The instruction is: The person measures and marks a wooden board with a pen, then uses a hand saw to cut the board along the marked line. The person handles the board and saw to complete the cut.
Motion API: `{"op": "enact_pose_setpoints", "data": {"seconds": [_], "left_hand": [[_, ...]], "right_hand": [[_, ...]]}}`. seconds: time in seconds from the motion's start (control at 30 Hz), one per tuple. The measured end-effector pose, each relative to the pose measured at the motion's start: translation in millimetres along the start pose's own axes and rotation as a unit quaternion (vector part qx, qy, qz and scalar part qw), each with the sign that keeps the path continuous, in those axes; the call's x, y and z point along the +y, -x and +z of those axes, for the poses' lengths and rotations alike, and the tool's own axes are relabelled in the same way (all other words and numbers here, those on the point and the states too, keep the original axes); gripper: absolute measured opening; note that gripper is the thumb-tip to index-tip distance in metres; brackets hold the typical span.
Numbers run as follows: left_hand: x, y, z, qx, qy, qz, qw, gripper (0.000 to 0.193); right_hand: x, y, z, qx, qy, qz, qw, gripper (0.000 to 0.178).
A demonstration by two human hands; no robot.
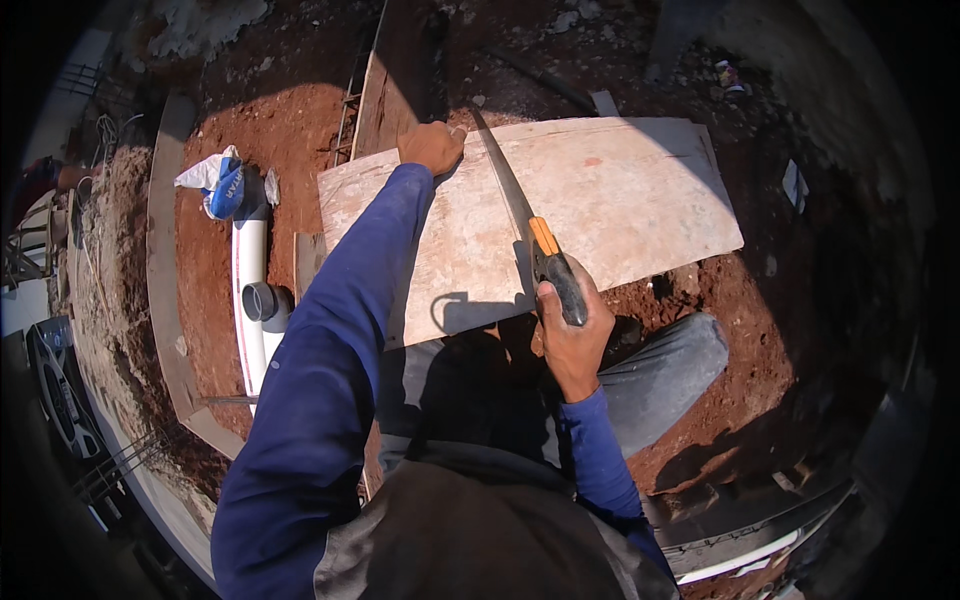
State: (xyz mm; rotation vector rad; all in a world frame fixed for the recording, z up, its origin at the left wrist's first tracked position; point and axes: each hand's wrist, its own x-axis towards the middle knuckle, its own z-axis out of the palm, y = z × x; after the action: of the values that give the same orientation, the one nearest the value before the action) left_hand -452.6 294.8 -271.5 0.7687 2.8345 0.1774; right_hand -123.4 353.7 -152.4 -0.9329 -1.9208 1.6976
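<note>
A pale, worn plywood board [620, 190] lies in front of me, its near edge by my legs. My right hand [578, 338] is wrapped round the black and orange handle of a handsaw [513, 190]. The saw's blade runs away from me across the board, and its tip reaches the far edge. Whether the teeth sit in a cut is too fine to tell. At the far edge, left of the blade tip, my left hand [432, 148] is closed on the board, with some fingers hidden. Shadows of the saw and my arm fall on the wood.
White pipe [249, 300] with a dark fitting [262, 301] lies at the left, a blue and white bag [220, 182] at its far end. A plank [378, 105] extends beyond the board. Red soil surrounds me, with a ledge [165, 270] on the left.
</note>
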Motion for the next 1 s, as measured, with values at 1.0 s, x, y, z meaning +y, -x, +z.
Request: {"op": "enact_pose_setpoints", "data": {"seconds": [1.0], "left_hand": [[7, 3, -5, 0.025, 0.009, -0.002, 1.0, 0.06]], "right_hand": [[15, -8, 14, 0.002, 0.021, -0.015, 1.0, 0.04]]}}
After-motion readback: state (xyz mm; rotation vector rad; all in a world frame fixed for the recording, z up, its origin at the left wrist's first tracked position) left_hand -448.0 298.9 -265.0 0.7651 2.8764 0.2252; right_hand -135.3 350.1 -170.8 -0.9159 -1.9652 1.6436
